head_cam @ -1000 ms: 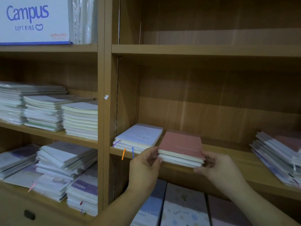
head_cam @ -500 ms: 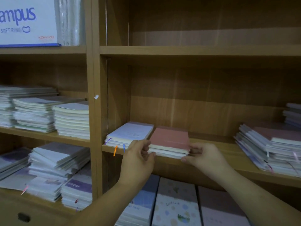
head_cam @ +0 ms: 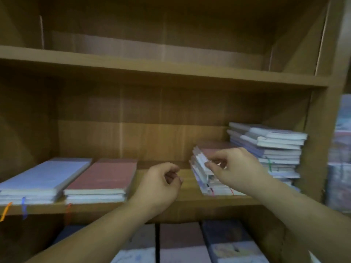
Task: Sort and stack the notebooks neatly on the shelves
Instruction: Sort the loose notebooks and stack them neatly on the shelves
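On the middle shelf [head_cam: 163, 205] lie two neat small stacks at the left: a blue-covered notebook stack [head_cam: 41, 179] and a pink-covered notebook stack [head_cam: 100, 179] beside it. To the right sits a messy fanned pile of notebooks [head_cam: 207, 179], with a taller uneven stack [head_cam: 271, 147] behind it. My right hand [head_cam: 235, 166] rests on the messy pile, its fingertips pinching the edge of the top notebooks. My left hand [head_cam: 161, 183] hovers over the bare shelf between the pink stack and the pile, fingers loosely curled, holding nothing.
The shelf above [head_cam: 171, 69] holds nothing in view. Below the middle shelf, large notebooks [head_cam: 182, 242] with patterned covers stand side by side. The bookcase's right upright [head_cam: 321, 130] borders the tall stack. Blurred packs [head_cam: 340, 158] show beyond it.
My view swung right. Both hands let go of the pink stack, which stays on the shelf. My right hand moved right onto the messy pile; my left hand followed, holding nothing.
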Tool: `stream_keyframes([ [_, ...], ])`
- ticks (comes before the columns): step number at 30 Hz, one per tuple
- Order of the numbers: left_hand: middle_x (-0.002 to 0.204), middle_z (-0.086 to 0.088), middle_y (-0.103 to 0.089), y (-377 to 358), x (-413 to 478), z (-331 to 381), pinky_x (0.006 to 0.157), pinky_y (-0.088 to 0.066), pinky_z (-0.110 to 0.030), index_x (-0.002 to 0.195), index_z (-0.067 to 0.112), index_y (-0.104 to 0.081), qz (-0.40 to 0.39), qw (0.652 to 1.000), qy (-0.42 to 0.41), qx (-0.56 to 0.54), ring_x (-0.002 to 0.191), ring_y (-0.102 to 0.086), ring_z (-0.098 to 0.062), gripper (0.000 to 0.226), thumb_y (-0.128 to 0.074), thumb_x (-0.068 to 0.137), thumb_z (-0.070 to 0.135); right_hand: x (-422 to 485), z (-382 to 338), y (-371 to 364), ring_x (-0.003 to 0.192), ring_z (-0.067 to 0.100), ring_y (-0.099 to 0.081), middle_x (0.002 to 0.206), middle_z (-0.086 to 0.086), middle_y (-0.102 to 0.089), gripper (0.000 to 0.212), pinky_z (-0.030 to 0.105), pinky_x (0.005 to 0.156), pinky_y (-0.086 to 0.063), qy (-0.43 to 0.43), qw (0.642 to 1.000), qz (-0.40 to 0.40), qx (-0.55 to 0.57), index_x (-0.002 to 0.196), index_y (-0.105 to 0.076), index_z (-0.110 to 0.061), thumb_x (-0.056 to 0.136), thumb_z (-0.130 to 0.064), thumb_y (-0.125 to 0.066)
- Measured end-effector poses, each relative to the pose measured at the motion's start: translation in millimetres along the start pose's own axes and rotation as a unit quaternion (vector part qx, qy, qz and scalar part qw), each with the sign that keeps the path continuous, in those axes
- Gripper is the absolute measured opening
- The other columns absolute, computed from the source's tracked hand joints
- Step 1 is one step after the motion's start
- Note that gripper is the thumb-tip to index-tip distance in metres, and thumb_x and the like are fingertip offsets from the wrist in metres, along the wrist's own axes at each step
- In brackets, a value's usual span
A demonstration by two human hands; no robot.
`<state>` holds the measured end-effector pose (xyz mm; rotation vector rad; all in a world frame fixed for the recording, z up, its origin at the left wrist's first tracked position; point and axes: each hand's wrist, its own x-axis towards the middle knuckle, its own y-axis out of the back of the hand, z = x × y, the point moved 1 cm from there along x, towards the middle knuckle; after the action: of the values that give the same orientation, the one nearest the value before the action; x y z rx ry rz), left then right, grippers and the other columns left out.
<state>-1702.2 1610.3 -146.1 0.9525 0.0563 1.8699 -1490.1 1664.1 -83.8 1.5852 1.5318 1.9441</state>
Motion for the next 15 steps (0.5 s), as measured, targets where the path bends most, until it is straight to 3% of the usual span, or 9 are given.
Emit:
stream_keyframes([
  [2, 0.079, 0.012, -0.070, -24.2, 19.7, 9.4, 0.070, -0.051, -0.019, 0.088, 0.027, -0.071, -0.023, 1.000, 0.010, 0.001, 0.074, -0.064, 0.002, 0.006, -0.074, 0.089, 0.022, -1.0, 32.3, 5.8, 0.104, 0.012, -0.065, 0.108, -0.013, -0.074, 0.033, 0.034, 0.082, -0.055, -0.019, 0.999, 0.008, -0.037, 0.116, -0.073, -0.032, 0.094, -0.051, -0.057],
  [4, 0.072, 0.008, -0.070, -47.4, 41.1, 18.7, 0.067, -0.050, -0.022, 0.080, 0.020, -0.072, -0.051, 0.998, 0.030, -0.017, 0.066, -0.062, 0.001, 0.014, -0.072, 0.092, 0.026, -2.7, 58.3, 4.7, 0.104, 0.015, -0.066, 0.106, -0.009, -0.074, 0.031, 0.038, 0.082, -0.056, -0.035, 0.998, 0.007, -0.044, 0.112, -0.074, -0.030, 0.095, -0.049, -0.056],
  [7, 0.080, -0.012, -0.074, -75.1, 69.3, 31.0, 0.069, -0.061, -0.034, 0.086, 0.006, -0.074, -0.092, 0.980, 0.135, -0.109, 0.072, -0.071, -0.025, 0.033, -0.066, 0.095, 0.038, -6.2, 85.4, -3.8, 0.102, 0.019, -0.061, 0.100, -0.006, -0.070, 0.028, 0.040, 0.080, -0.055, -0.031, 0.997, 0.045, -0.063, 0.102, -0.076, -0.030, 0.094, -0.049, -0.056],
  [9, 0.084, -0.009, -0.075, -84.8, 82.6, 32.4, 0.073, -0.062, -0.034, 0.087, 0.008, -0.073, -0.092, 0.965, 0.206, -0.135, 0.074, -0.071, -0.023, 0.039, -0.069, 0.091, 0.046, -8.0, 98.2, -10.0, 0.101, 0.021, -0.056, 0.098, -0.003, -0.064, 0.032, 0.040, 0.081, -0.052, -0.025, 0.995, 0.075, -0.067, 0.105, -0.076, -0.028, 0.094, -0.050, -0.056],
  [12, 0.091, -0.009, -0.078, -92.2, 95.6, 32.1, 0.084, -0.063, -0.045, 0.099, 0.010, -0.074, -0.117, 0.937, 0.278, -0.177, 0.085, -0.076, -0.027, 0.050, -0.079, 0.076, 0.054, -8.9, 110.8, -19.7, 0.095, 0.017, -0.048, 0.093, -0.005, -0.053, 0.039, 0.035, 0.079, -0.047, -0.019, 0.993, 0.105, -0.050, 0.106, -0.077, -0.030, 0.096, -0.056, -0.049],
  [15, 0.091, -0.010, -0.079, -96.0, 103.0, 37.6, 0.076, -0.064, -0.039, 0.106, 0.011, -0.072, -0.172, 0.911, 0.314, -0.205, 0.085, -0.077, -0.026, 0.045, -0.084, 0.079, 0.044, -7.2, 116.5, -23.7, 0.098, 0.016, -0.045, 0.091, -0.008, -0.053, 0.045, 0.028, 0.081, -0.035, -0.048, 0.992, 0.113, -0.006, 0.101, -0.077, -0.038, 0.094, -0.065, -0.041],
])
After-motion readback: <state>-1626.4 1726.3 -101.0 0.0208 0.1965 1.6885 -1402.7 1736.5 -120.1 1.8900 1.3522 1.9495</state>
